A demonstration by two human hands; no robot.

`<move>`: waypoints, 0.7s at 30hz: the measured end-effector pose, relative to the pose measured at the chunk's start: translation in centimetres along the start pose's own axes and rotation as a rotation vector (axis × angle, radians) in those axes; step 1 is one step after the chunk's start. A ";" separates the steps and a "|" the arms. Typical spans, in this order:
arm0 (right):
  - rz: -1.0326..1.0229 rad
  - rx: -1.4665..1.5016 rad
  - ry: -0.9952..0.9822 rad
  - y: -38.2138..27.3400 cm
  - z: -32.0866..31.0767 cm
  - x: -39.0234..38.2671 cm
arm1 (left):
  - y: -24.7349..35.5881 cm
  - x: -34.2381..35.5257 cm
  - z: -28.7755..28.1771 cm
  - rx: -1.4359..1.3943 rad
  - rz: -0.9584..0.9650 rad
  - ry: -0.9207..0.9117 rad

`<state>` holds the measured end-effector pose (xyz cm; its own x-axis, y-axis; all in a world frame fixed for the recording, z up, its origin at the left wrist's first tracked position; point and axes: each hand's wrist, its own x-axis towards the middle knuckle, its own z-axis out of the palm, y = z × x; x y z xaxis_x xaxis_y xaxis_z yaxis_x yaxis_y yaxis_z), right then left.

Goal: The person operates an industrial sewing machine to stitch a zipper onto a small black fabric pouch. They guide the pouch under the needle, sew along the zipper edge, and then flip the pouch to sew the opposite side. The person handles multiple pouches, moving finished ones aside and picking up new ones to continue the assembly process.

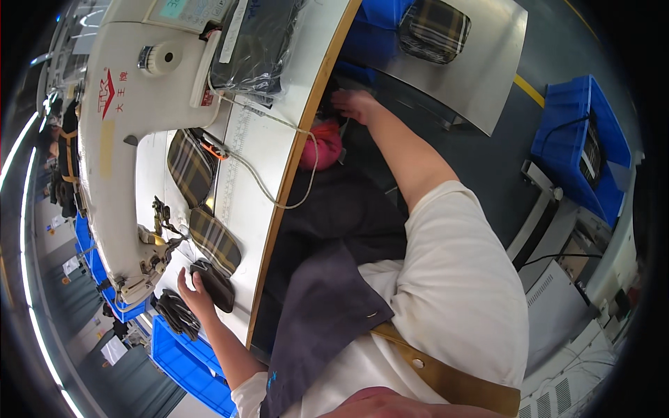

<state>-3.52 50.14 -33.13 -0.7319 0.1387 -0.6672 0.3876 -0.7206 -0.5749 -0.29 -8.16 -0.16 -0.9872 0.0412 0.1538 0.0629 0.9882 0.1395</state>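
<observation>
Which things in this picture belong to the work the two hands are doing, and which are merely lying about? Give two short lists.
In the work:
left hand pressing a dark fabric piece on the white table
plaid pieces under the sewing machine
right hand reaching down beside a pink cloth

Lying about:
bagged dark fabric
plaid pad on the metal stand
blue crates

Bright even light, sharp centre, fisheye bending, black corners.

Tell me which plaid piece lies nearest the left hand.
The plaid piece by the sewing machine's needle, just above the left hand; the others lie farther up.
</observation>
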 end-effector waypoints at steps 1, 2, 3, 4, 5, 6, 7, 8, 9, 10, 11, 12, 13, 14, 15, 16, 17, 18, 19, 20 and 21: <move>-0.014 0.045 -0.043 0.5 -1.8 -0.7 | 0.2 0.8 0.4 -0.041 0.040 -0.005; -0.026 0.088 -0.091 1.0 -3.2 -1.4 | 0.2 1.4 0.9 -0.041 0.034 -0.045; -0.015 0.068 -0.073 1.5 -4.0 -2.6 | 0.0 1.7 1.3 -0.038 0.019 -0.082; -0.004 0.042 -0.065 2.0 -4.3 -4.0 | -0.2 1.9 1.5 -0.034 -0.003 -0.111; 0.015 0.025 -0.088 2.6 -4.8 -5.6 | 1.2 1.6 1.9 -0.177 -0.041 -0.081; 0.039 0.006 -0.127 3.2 -4.8 -7.5 | 1.1 1.5 2.3 -0.170 0.005 -0.024; 0.067 -0.140 -0.258 3.4 -5.1 -9.4 | 0.8 1.3 2.5 -0.127 -0.046 -0.034; 0.093 -0.290 -0.386 3.3 -4.5 -11.4 | 0.7 1.1 2.6 -0.088 -0.101 -0.046; 0.110 -0.382 -0.455 2.9 -2.7 -14.1 | 1.1 0.7 2.7 -0.157 -0.126 -0.035; 0.129 -0.477 -0.527 2.1 -0.7 -17.0 | 1.6 -0.2 2.5 -0.225 -0.153 -0.021; 0.121 -0.516 -0.656 1.3 1.5 -19.7 | 2.1 -1.0 2.7 -0.286 -0.152 0.016; 0.114 -0.555 -0.782 0.2 4.1 -22.3 | 2.1 -1.5 2.5 -0.347 -0.148 0.053; 0.103 -0.603 -0.927 -1.4 7.3 -25.0 | 0.5 -2.4 2.5 -0.356 -0.183 0.044; 0.089 -0.650 -1.049 -3.0 10.3 -27.3 | 1.5 -2.9 2.3 -0.356 -0.231 0.051; 0.027 -0.619 -1.111 -3.7 12.7 -29.1 | 2.1 -3.4 2.1 -0.388 -0.240 0.092; -0.032 -0.584 -1.175 -4.2 15.0 -30.4 | 2.2 -3.9 2.0 -0.418 -0.248 0.134; -0.165 -0.566 -1.182 -4.5 17.4 -31.2 | 1.7 -4.6 1.9 -0.501 -0.266 0.167; -0.451 -0.701 -1.171 -4.3 19.3 -30.7 | 1.9 -5.0 1.6 -0.549 -0.278 0.172; -0.806 -0.919 -0.990 -3.8 21.2 -30.5 | 2.1 -5.5 1.3 -0.651 -0.299 0.166; -1.158 -1.107 -0.775 -3.0 22.8 -30.2 | 2.8 -6.1 0.7 -0.754 -0.321 0.161; -1.295 -1.305 -0.691 -1.9 23.7 -29.6 | 2.9 -6.8 0.4 -0.862 -0.331 0.142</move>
<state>4.11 31.31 -1.02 -0.7987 -0.3954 0.4536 -0.6007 0.4809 -0.6386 6.58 -5.52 -1.23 -0.9508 -0.2975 0.0863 -0.0756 0.4931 0.8667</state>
